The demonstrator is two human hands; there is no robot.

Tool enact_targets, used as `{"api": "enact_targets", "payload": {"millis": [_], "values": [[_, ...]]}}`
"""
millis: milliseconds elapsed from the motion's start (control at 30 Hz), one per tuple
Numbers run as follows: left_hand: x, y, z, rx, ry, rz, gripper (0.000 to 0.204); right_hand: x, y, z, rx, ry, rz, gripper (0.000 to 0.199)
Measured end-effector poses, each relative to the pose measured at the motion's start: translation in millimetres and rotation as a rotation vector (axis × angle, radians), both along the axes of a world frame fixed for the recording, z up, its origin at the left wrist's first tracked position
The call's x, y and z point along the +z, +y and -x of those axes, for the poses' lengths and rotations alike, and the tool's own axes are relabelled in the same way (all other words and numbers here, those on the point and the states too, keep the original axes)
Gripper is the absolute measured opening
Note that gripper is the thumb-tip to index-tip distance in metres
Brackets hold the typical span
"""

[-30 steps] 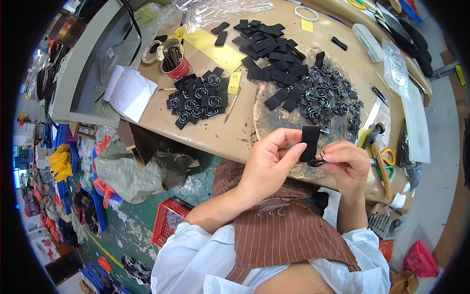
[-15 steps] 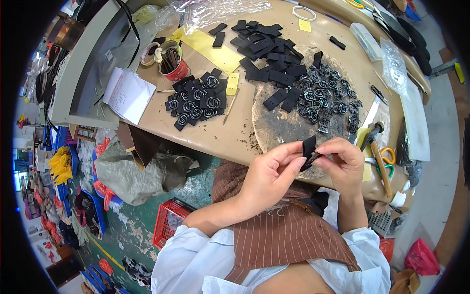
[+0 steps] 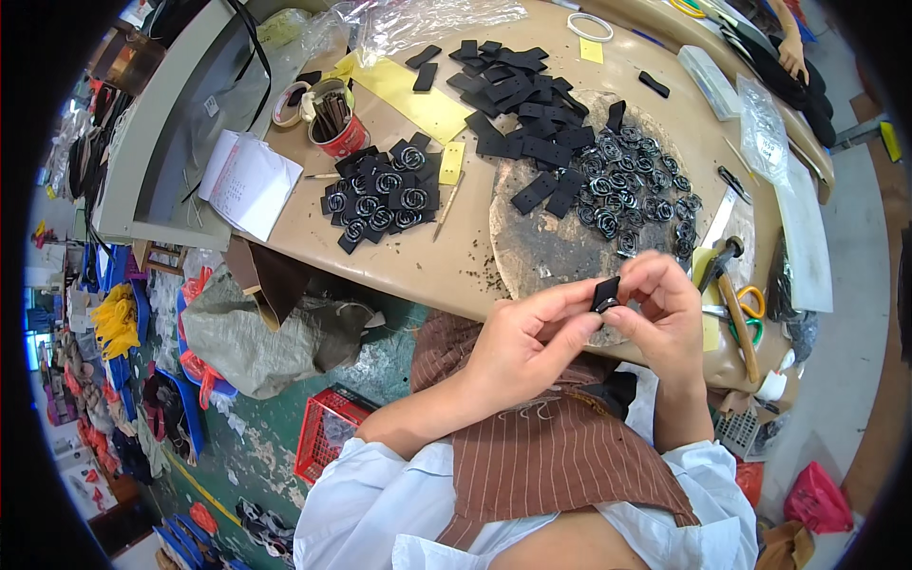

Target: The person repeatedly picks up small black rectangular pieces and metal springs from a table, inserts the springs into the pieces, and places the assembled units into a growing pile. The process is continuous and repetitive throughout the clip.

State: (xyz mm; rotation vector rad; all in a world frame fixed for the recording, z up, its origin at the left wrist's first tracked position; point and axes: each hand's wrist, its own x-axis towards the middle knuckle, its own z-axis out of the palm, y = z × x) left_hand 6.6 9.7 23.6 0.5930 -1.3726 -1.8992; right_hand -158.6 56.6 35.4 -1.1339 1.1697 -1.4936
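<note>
A small black strap piece [image 3: 605, 293] is pinched between my two hands over the near edge of the table. My left hand [image 3: 537, 332] grips it from the left with thumb and fingers. On its other side my right hand [image 3: 660, 306] has its thumb against it, fingers curled above. A shiny bit shows on the piece near the thumbs; the fingers partly cover it. Just beyond lie a heap of dark ring-shaped metal buckles [image 3: 622, 180] and a pile of black strap pieces [image 3: 522, 95]. Farther left sits a group of black pieces with buckles on them [image 3: 380, 195].
The heaps rest partly on a worn round board [image 3: 532, 252]. To the right lie a hammer [image 3: 736, 304] and scissors [image 3: 753, 302]. At left stand a red can of tools [image 3: 340, 136] and a notepad [image 3: 249, 185]. Another person's hand [image 3: 792, 59] is at the far right.
The black strap piece has turned and less of it sticks out between my fingers. My right fingers have risen and curled over. Another person's hand has come in at the upper right.
</note>
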Motion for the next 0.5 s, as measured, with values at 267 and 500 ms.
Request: {"api": "enact_targets", "payload": {"millis": [267, 500], "values": [[-9, -13, 1, 0.075, -0.199, 0.105, 0.046, -11, -2, 5, 0.122, -0.134, -0.171, 0.022], [-10, -12, 9, 0.242, -0.02, -0.035, 0.026, -14, -1, -12, -0.155, -0.088, -0.081, 0.018]]}}
